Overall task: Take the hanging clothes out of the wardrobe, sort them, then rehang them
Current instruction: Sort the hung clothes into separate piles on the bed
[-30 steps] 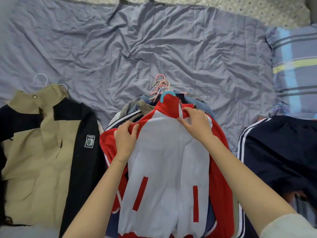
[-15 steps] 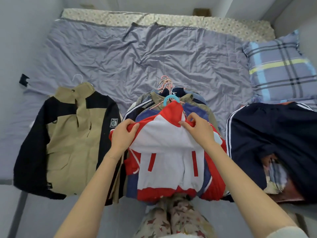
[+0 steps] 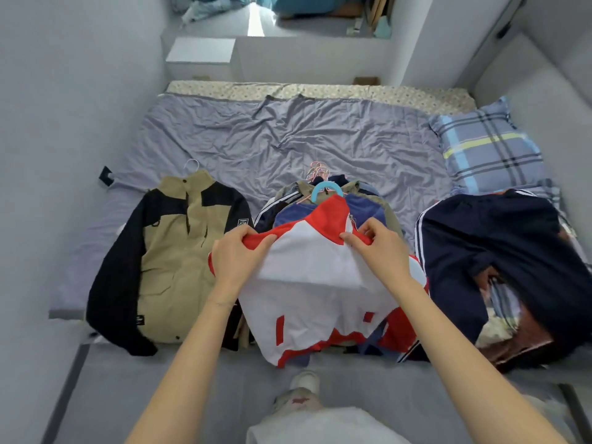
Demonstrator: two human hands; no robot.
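A red and white jacket [image 3: 314, 283] on a blue hanger [image 3: 324, 189] is lifted off the middle pile of hung clothes [image 3: 365, 209] on the bed. My left hand [image 3: 237, 254] grips its left shoulder and my right hand [image 3: 381, 251] pinches its right shoulder near the collar. The hem hangs over the bed's near edge. A tan and black jacket [image 3: 173, 257] lies flat to the left on a white hanger. A dark navy garment with white stripes [image 3: 499, 251] lies in a heap to the right.
The wrinkled lilac bedsheet [image 3: 272, 142] stretches beyond the clothes. A plaid pillow [image 3: 487, 149] sits at the far right by the wall. Walls close in on the left and right. My feet and the grey floor [image 3: 128, 395] are below.
My view has pulled back and up from the bed. Both hands have raised the red and white jacket off the pile, bunching its upper part.
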